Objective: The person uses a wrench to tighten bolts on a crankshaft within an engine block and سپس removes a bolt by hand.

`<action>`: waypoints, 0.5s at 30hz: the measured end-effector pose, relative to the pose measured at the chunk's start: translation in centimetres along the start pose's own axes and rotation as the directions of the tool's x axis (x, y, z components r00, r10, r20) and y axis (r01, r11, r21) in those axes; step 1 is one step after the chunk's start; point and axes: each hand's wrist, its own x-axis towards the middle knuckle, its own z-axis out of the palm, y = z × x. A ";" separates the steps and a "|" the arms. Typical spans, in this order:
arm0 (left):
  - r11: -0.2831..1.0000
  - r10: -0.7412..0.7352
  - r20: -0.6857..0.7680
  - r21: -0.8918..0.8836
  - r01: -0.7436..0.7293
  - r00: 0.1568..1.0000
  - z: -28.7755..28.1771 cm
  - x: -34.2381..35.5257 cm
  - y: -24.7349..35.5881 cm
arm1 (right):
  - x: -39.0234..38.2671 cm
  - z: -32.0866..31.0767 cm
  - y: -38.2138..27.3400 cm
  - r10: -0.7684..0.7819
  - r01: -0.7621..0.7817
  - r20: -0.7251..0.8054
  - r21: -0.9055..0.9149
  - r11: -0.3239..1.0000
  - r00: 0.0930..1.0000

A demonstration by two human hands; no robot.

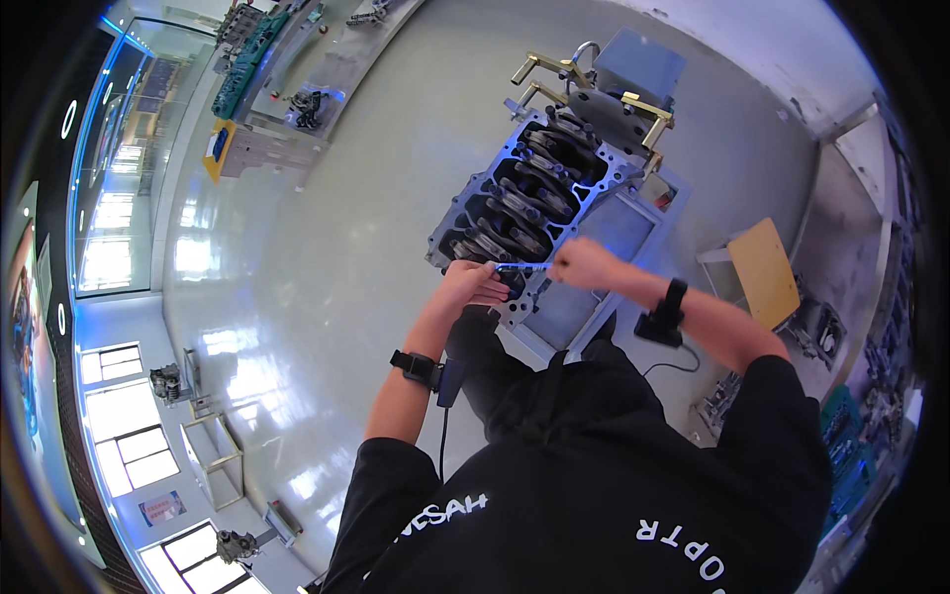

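Observation:
An engine block (465,203) is held on a stand in front of me, its open side up, with the crankshaft (519,201) and its dark bearing caps showing. Across the block's near end lies a slim, shiny wrench (524,265). My right hand (586,264) is closed in a fist around the wrench's right end. At its left end, my left hand (473,283) has thumb and fingers closed about the tool, low over the near corner of the block. What the wrench's head sits on is hidden by my left hand.
The stand's brass-coloured arms (539,65) and a grey box (641,67) are beyond the block. Beneath it spans a metal tray (594,272). To the right stands a yellow-topped chair (764,272); a workbench with parts (317,94) is at far left.

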 end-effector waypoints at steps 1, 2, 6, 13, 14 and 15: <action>1.000 0.016 -0.017 -0.013 -0.016 1.000 0.5 0.0 0.1 | 0.7 -2.0 -0.5 -0.014 0.010 -0.036 -0.106 0.994 0.999; 1.000 0.018 -0.018 -0.016 -0.018 1.000 0.9 0.2 0.0 | 1.4 -3.8 -1.0 -0.032 0.016 -0.073 -0.213 0.977 0.997; 0.999 -0.006 -0.070 -0.048 0.003 0.998 1.7 1.0 0.1 | 4.9 -7.0 -2.0 0.002 0.018 0.066 -0.300 0.954 0.998; 0.996 -0.039 -0.075 -0.088 0.032 0.996 2.1 1.8 -0.4 | 7.0 -8.4 -2.9 0.171 -0.076 0.270 -0.329 0.941 0.948; 0.995 -0.041 -0.076 -0.092 0.034 0.996 2.2 1.9 -0.6 | 6.7 -8.0 -2.9 0.166 -0.078 0.250 -0.329 0.941 0.954; 0.993 -0.032 -0.092 -0.117 0.021 0.995 2.1 1.9 -0.6 | 6.2 -7.4 -2.8 0.161 -0.079 0.231 -0.325 0.942 0.960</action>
